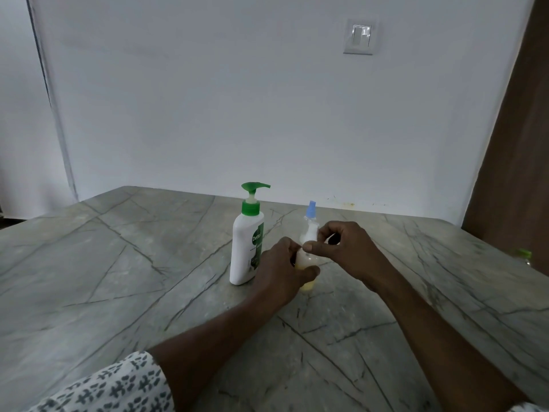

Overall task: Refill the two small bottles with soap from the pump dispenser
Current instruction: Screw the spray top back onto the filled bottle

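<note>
The left hand point(282, 270) reaches in from a white sleeve printed with grey-blue marks point(104, 388) at the near left corner. Its fingers and thumb are wrapped round a small clear plastic bottle point(306, 285) with pale yellow liquid in its base. The bottle stands upright, its bottom on or just above the grey-green veined stone bench point(118, 263); which of the two I cannot tell.

The right hand point(341, 248) comes in from the near right. Its fingers are curled and its thumb tip is pressed against the upper, cloudy white part of the same bottle, pinching there. Something dark shows between its fingers, too hidden to make out.

Just behind the two hands rises a second small bottle with a light-blue spray top point(311, 209) and a clear neck. Its lower body is hidden by the hands, so how it stands cannot be told.

Just left of the left hand stands the white plastic pump dispenser with a green collar and green pump head point(246, 248), upright on the bench, its nozzle pointing right.

At the far right edge of the bench is a blurred green object point(524, 254). Beyond the bench are a plain white wall with a white switch plate point(361, 35) and, on the right, a brown wooden panel point(520, 144).
</note>
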Motion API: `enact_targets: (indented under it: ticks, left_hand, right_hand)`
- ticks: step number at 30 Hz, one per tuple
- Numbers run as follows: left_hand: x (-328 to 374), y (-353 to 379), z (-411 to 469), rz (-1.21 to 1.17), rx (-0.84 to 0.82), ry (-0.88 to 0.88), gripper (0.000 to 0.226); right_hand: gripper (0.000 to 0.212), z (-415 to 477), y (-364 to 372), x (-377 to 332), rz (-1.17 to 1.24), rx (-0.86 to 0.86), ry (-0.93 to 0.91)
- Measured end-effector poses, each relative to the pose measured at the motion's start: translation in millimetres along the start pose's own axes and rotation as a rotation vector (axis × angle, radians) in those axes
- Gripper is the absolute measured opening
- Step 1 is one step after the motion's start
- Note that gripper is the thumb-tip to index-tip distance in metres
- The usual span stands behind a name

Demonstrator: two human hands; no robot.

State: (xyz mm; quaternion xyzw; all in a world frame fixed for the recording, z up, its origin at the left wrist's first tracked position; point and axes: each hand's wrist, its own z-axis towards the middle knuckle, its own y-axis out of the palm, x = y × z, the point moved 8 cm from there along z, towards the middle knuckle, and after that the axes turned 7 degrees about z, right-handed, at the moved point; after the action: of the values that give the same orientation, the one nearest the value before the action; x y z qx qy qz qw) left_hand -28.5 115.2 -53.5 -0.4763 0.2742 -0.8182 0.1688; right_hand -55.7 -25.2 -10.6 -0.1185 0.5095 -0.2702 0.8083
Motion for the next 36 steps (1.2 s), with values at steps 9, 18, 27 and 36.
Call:
enact_targets:
  ticks: [9, 18, 27, 36]
  left_hand:
    - [-0.5, 0.0, 0.0, 0.0, 0.004, 0.001, 0.035]
    - [-0.3, -0.4, 0.2, 0.015, 0.012, 0.008, 0.036]
    - [0.7, -0.6, -0.7, 0.01, 0.023, 0.011, 0.035]
    - [-1.0, 0.3, 1.3, 0.001, 0.031, 0.021, 0.036]
  right_hand:
    - [0.018, -1.0, -0.1, -1.0, 0.102, -0.013, 0.024]
    - [0.021, -1.1, 2.0, 2.6, 0.018, -0.022, 0.013]
    - [0.018, -1.1, 0.3, 2.9, 0.039, -0.028, 0.016]
    - [0.021, 0.6, 3.4, -0.5, -0.028, 0.004, -0.035]
